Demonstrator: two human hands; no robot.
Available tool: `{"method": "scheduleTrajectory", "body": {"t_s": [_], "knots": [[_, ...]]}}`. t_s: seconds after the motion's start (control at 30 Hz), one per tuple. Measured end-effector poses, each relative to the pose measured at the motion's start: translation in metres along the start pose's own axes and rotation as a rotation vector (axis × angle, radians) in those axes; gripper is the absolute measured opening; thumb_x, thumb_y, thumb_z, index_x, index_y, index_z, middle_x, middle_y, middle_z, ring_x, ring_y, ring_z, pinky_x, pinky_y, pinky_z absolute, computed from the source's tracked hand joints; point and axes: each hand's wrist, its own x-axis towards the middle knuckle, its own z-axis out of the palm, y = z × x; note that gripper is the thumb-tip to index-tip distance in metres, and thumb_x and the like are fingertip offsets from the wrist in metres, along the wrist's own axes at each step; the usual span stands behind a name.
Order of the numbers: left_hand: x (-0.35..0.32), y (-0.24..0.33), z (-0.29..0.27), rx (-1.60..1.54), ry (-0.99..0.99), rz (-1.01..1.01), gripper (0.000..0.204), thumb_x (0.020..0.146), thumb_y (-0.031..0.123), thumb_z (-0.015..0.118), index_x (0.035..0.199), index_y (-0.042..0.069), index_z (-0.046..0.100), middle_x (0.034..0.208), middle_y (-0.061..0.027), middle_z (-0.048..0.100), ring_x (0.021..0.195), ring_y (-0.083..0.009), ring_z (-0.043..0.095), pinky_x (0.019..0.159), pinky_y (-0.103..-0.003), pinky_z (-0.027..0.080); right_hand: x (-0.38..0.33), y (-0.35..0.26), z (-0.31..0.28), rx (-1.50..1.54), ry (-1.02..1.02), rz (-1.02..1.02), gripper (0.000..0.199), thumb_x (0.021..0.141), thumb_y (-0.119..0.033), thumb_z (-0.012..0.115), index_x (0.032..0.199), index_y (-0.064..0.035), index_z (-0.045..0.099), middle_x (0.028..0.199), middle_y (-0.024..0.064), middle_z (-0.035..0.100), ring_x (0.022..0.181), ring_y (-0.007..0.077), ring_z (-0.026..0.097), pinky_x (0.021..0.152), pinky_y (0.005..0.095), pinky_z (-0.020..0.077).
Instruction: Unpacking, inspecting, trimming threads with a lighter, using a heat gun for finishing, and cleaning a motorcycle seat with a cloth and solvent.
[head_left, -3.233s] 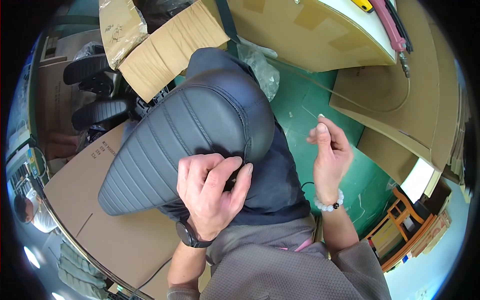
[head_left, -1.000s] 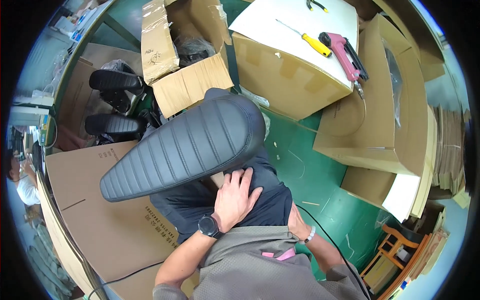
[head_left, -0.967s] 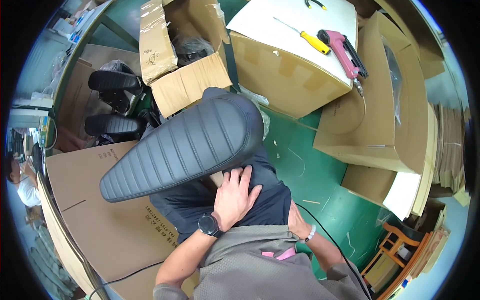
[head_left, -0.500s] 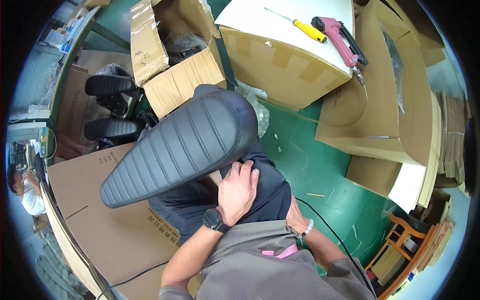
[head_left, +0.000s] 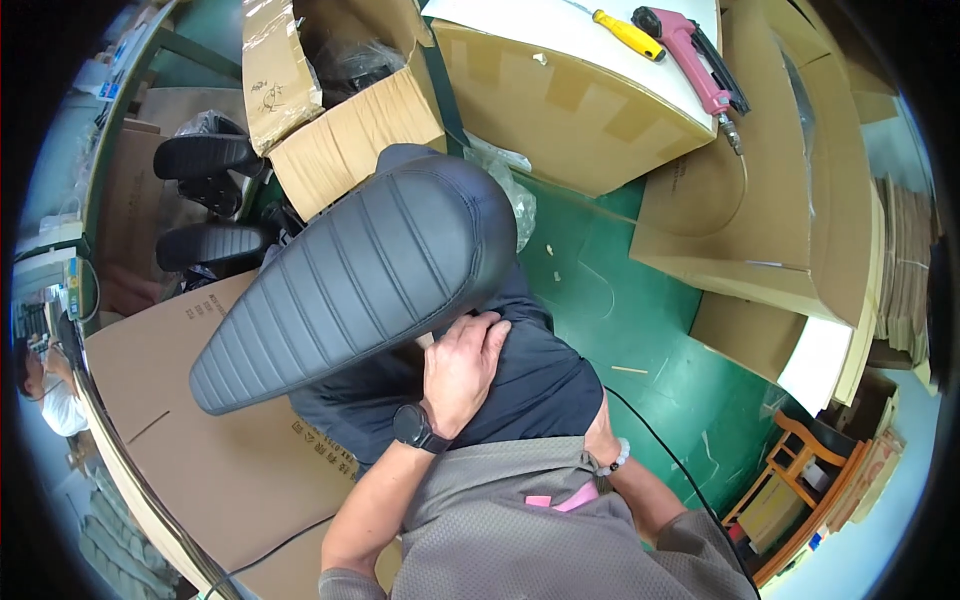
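Note:
A long black motorcycle seat (head_left: 350, 280) with stitched cross ribs lies slantwise over my lap, its wide end far and to the right. Beside its near edge, my left hand (head_left: 462, 368) rests palm down on my dark trousers, fingers laid out and the fingertips close under the seat. A black watch is on that wrist. My right hand (head_left: 603, 440) reaches down at the outer side of my right thigh; its fingers are hidden, so whether it holds anything does not show. A white bead bracelet circles the right wrist.
A yellow-handled screwdriver (head_left: 630, 36) and a pink air stapler (head_left: 692, 62) with a hose lie on a white-topped carton (head_left: 570, 110). An open carton (head_left: 355, 150) stands ahead. More black seats (head_left: 208, 155) sit at left. Flat cardboard (head_left: 190, 370) lies beside me. A person is far left.
The whole view has shifted slightly, the boxes and tools sitting a little higher. My left hand has slid slightly left along with the seat in the picture; the hands' poses stay much the same.

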Motion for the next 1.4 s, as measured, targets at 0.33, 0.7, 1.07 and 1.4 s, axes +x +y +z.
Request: {"method": "scheduleTrajectory", "body": {"t_s": [0.33,0.7,1.07,1.4], "knots": [[-0.001,-0.01,0.001,-0.253,-0.05,-0.08,0.018,0.086,0.018,0.074,0.09,0.0,0.071,0.075,-0.0123,0.069,0.065,-0.0197,0.065,0.066,-0.028,0.05,0.033,-0.028,-0.008,-0.133,-0.127,0.006,0.041,0.09,-0.021,0.055,0.123,0.0038,0.056,0.123,0.0218,0.06,0.112,0.0393,0.057,0.096,0.0452,0.0449],[-0.004,-0.001,-0.006,-0.046,-0.116,0.098,0.017,0.086,0.019,0.07,0.093,0.004,0.069,0.083,-0.0089,0.062,0.073,-0.028,0.063,0.065,-0.038,0.053,0.045,-0.039,-0.003,-0.103,-0.126,0.148,0.04,0.091,-0.02,0.051,0.124,0.0019,0.056,0.124,0.0202,0.059,0.114,0.0382,0.055,0.098,0.0443,0.0432],[-0.007,-0.007,0.002,-0.237,-0.027,-0.036,0.018,0.089,0.012,0.068,0.101,-0.001,0.066,0.088,-0.0147,0.067,0.073,-0.0289,0.066,0.067,-0.037,0.053,0.05,-0.029,0.002,-0.183,-0.181,0.171,0.035,0.087,-0.022,0.059,0.113,0.0012,0.06,0.112,0.0198,0.064,0.104,0.0373,0.06,0.088,0.0441,0.048],[0.004,-0.021,-0.005,-0.408,-0.157,-0.008,0.015,0.084,0.012,0.074,0.085,-0.001,0.069,0.073,-0.0068,0.066,0.064,-0.0138,0.061,0.059,-0.026,0.047,0.054,-0.054,-0.003,0.036,-0.134,0.501,0.043,0.088,-0.022,0.062,0.122,0.0039,0.057,0.117,0.0172,0.066,0.105,0.0259,0.063,0.092,0.0367,0.0482]]}}
